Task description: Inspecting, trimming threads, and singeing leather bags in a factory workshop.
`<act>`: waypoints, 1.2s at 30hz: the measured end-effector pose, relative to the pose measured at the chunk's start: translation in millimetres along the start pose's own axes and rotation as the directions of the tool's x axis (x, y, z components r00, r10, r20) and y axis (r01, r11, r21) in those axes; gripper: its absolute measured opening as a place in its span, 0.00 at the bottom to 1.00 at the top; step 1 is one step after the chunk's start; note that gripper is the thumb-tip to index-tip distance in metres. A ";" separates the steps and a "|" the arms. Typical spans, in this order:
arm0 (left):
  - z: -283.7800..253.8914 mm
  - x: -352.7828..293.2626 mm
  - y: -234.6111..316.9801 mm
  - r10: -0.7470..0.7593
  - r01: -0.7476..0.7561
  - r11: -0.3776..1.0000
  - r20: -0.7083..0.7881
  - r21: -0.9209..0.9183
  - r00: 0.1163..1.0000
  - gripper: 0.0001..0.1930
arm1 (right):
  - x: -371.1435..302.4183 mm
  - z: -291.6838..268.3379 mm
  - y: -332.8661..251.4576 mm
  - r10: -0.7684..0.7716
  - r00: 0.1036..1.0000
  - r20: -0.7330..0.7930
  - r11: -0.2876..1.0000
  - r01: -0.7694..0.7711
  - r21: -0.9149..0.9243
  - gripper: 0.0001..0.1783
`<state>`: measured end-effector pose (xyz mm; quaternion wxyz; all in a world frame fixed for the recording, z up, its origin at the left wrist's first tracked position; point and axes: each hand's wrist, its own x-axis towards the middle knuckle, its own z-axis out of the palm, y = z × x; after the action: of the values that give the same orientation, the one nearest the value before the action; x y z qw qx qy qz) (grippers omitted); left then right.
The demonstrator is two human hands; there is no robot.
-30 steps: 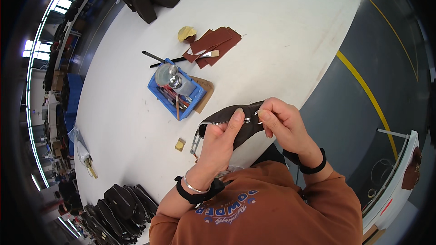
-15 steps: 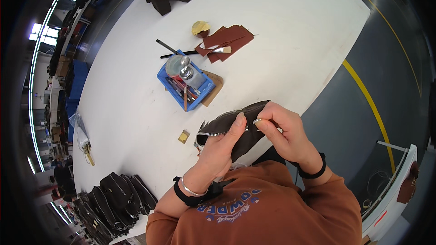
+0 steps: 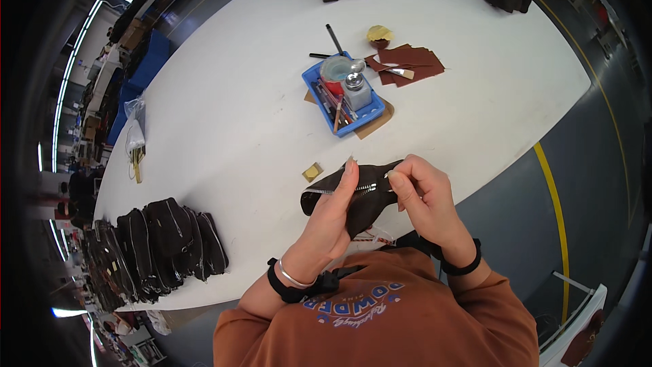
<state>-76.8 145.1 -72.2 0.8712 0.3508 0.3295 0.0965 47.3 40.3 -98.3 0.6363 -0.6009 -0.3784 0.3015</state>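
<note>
A dark brown zipper pouch (image 3: 367,214) is held just above the table's near edge. My left hand (image 3: 324,224) grips its left part, thumb up along the near face, fingers hidden behind it. The silver zipper teeth (image 3: 327,191) run from the pouch's left end towards the right, passing behind my left thumb. My right hand (image 3: 431,197) is closed in a pinch at the pouch's right end. A small silver bit shows at that thumb's tip; whether it is the zipper's slider I cannot make out.
Beyond the pouch stands a blue basket (image 3: 350,129) with pens, jars and a pump bottle. Reddish-brown pieces (image 3: 424,61) and a brush lie to its right. A small yellow block (image 3: 312,172) sits near the pouch. Zippered pouches are piled at the left (image 3: 170,231).
The view has shifted, so table things appear further right. The pouch has turned to show more of its zipper, and my right hand's pinch sits closer against its right end.
</note>
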 end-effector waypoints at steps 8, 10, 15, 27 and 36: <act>-39.0 -47.7 2.4 0.063 -0.069 0.988 -0.051 -0.137 0.997 0.23 | -8.3 58.8 3.7 0.064 0.973 0.221 0.954 -0.124 0.272 0.10; -56.0 -59.1 0.7 0.083 -0.085 0.980 -0.015 -0.179 0.996 0.23 | -12.0 74.5 2.4 0.069 0.961 0.268 0.941 -0.152 0.302 0.10; -77.9 -92.3 -3.2 0.265 -0.262 0.949 -0.004 -0.176 0.964 0.11 | -20.8 109.8 5.0 0.008 0.947 0.322 0.939 -0.118 0.323 0.11; -115.1 -137.7 -7.2 0.746 -0.587 0.559 -0.047 0.586 0.664 0.14 | -36.8 164.6 -5.2 -0.091 0.900 0.426 0.963 -0.029 0.268 0.07; -120.4 -140.2 -16.9 0.836 -0.587 0.469 -0.118 0.660 0.535 0.14 | -44.4 175.9 3.9 0.009 0.896 0.445 0.927 -0.174 0.332 0.10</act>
<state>-262.4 142.6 -77.2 0.5084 0.6592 0.3404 0.4371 -124.5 97.9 -109.0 0.6204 -0.4075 -0.4192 0.5228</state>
